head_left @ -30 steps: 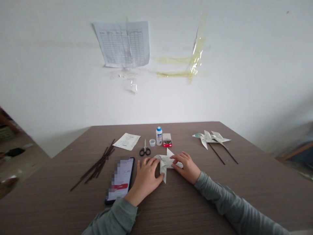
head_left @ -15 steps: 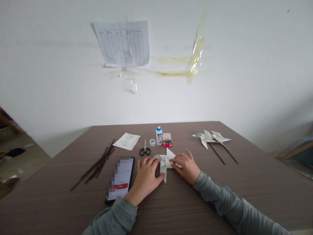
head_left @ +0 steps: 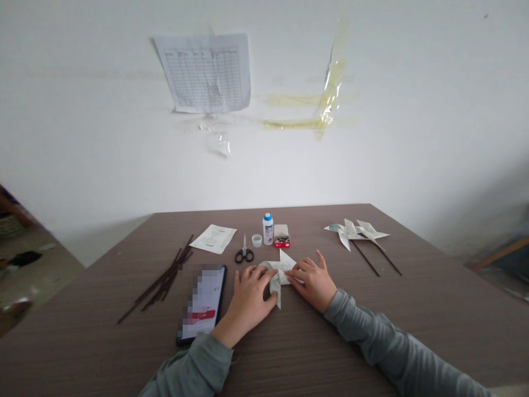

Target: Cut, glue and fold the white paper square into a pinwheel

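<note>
Spreading its fingers, the left hand (head_left: 250, 295) presses the pinwheel's (head_left: 280, 278) left side; the right hand's (head_left: 316, 284) bunch at its right blade, whether pinching I cannot tell. Pale printed paper with pointed blades, it lies on the tabletop (head_left: 289, 353). Beyond, a red box (head_left: 282, 245) holds small bits, beside a capped bottle (head_left: 268, 232) and cup (head_left: 257, 241). Both forearms angle inward.

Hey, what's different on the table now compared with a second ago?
The right hand has shifted slightly left over the paper pinwheel, with one finger now raised. The left hand's index finger has edged right, toward the pinwheel's middle. Neither hand has let go. The phone, scissors and bottle stayed put.
</note>
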{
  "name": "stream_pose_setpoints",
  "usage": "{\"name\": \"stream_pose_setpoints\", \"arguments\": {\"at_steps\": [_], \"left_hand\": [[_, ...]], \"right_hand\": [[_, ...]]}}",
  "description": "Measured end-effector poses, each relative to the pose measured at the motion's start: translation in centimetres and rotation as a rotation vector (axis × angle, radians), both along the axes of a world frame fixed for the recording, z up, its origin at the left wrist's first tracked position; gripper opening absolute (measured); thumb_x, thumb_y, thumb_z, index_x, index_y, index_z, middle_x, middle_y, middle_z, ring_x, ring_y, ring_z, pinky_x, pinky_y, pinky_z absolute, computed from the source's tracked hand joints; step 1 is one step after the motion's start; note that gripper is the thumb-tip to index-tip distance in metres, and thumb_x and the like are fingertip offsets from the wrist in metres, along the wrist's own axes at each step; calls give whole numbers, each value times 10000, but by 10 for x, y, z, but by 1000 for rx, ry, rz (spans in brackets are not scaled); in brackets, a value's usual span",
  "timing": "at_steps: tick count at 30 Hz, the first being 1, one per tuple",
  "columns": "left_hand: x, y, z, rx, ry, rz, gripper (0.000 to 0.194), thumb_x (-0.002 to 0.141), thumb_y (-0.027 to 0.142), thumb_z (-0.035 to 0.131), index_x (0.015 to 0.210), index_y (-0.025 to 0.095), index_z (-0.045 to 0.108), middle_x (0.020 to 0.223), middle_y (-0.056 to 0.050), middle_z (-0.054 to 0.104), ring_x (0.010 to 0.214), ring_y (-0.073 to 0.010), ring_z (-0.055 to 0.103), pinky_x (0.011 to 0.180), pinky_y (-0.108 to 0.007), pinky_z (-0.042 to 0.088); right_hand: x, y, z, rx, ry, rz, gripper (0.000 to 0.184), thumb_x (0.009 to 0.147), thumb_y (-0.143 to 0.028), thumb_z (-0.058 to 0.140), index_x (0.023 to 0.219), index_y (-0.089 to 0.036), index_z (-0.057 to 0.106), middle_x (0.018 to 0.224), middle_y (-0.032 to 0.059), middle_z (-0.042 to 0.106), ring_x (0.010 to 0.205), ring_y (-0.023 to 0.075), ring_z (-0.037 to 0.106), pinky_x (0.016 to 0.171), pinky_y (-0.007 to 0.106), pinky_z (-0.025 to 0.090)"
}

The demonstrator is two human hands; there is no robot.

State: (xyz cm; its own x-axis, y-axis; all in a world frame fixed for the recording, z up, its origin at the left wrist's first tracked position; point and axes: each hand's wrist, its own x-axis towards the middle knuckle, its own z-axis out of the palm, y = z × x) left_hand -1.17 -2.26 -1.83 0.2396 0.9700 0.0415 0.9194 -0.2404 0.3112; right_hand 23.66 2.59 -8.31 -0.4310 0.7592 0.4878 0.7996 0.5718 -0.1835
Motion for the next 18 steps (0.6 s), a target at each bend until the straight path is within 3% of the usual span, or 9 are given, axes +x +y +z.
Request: {"name": "stream_pose_setpoints", "arguments": {"at_steps": [4,11,18], "left_hand": [[2,-1,3,6,13,2,649,1113,212,858,1738,386,878,1825,-148,817,1782,-513,656,1529,-916,428],[5,-1,7,-27,39,11,643,1123,215,821,1738,391,883,1862,-155,781,1802,-516,627,1546,-930,377],[4,-1,5,-8,28,11,603,1112,262,834,1689,414,916,1814,-144,799,1753,-520,652,1537,-927,392]], "right_hand": [[-1,0,-1,-14,-4,1,309,1200,-234,783,1277,-403,1031,1165,66,981,1208,339,882,1498,840,438],[-1,2,-3,14,19,18,279,1186,-258,802,1218,-423,1024,1137,67,987,1182,345,902,1502,843,477],[-1,1,-2,-13,15,22,333,1187,-252,798,1337,-451,1018,1183,89,978,1222,387,912,1479,935,464]]}}
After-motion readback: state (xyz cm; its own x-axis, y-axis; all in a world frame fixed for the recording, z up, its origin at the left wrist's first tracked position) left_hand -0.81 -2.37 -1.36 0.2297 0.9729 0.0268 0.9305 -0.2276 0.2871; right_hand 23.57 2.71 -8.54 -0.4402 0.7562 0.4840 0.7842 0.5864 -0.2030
